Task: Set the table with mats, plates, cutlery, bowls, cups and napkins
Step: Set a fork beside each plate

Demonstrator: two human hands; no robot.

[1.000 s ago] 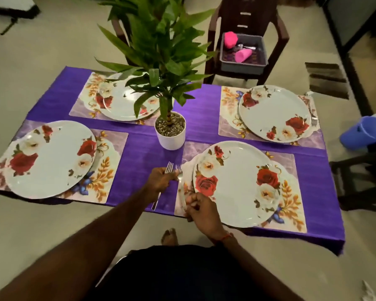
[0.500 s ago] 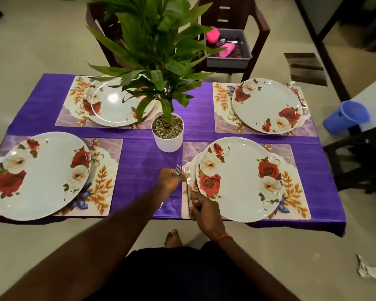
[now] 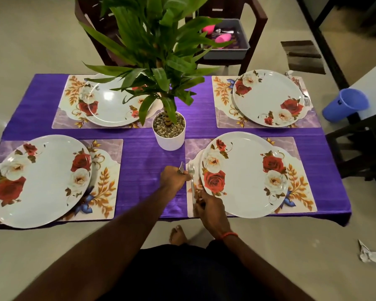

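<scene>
A purple cloth (image 3: 139, 161) covers the table, with several floral mats, each under a rose-patterned plate. At the near right mat (image 3: 300, 187), my right hand (image 3: 208, 208) pinches the handle of a fork (image 3: 191, 177) that lies along the left edge of the near right plate (image 3: 245, 172). My left hand (image 3: 174, 178) grips another fork (image 3: 181, 167), tines pointing away from me, just left of that mat. A fork (image 3: 303, 92) lies on the right of the far right plate (image 3: 267, 97).
A potted plant (image 3: 169, 131) stands at the table's middle. A grey tub (image 3: 237, 51) with pink cups and cutlery sits on a far chair. A blue cup (image 3: 345, 107) lies on a white surface at right. Crumpled paper (image 3: 369, 255) lies on the floor.
The view shifted as my head moved. My right hand slid slightly toward me along the fork beside the near right plate. My left hand stayed in place with its fork.
</scene>
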